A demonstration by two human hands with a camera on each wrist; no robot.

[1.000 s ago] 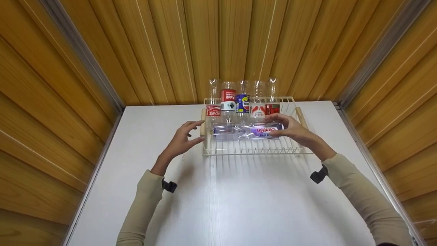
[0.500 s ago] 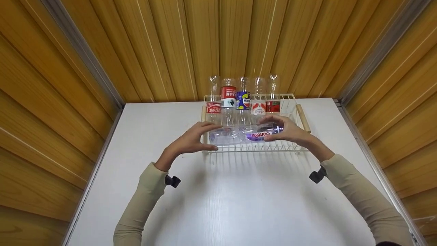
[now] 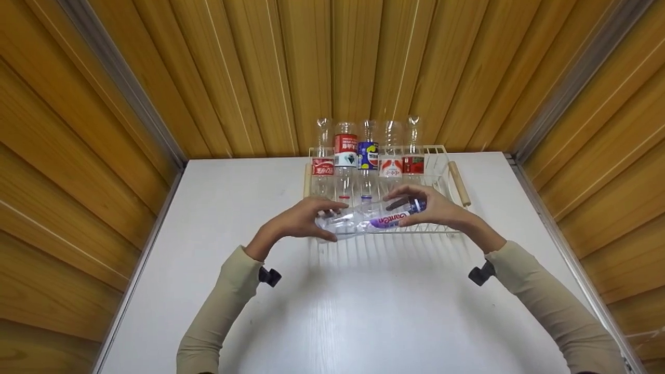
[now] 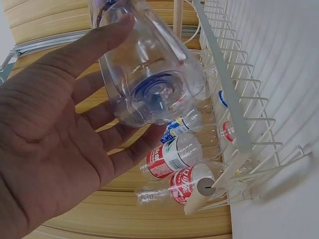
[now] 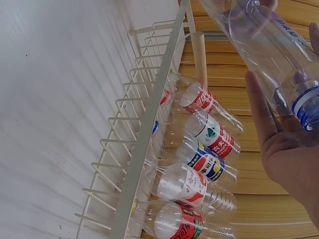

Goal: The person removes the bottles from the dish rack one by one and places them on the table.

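Wooden slatted walls (image 3: pixel 358 52) enclosed a white worktop (image 3: pixel 332 311). Above it, a person's left hand (image 3: pixel 298 218) gripped a clear plastic bottle (image 3: pixel 358 222) near its base, fingers curled round it, while the right hand (image 3: pixel 436 208) held it by the capped end. Just beyond the fingers, five labelled bottles (image 3: pixel 345 150) sat in a row in a wire rack (image 4: pixel 224 79). Squeezing might have buckled the thin plastic; a careless swing might have knocked the row.
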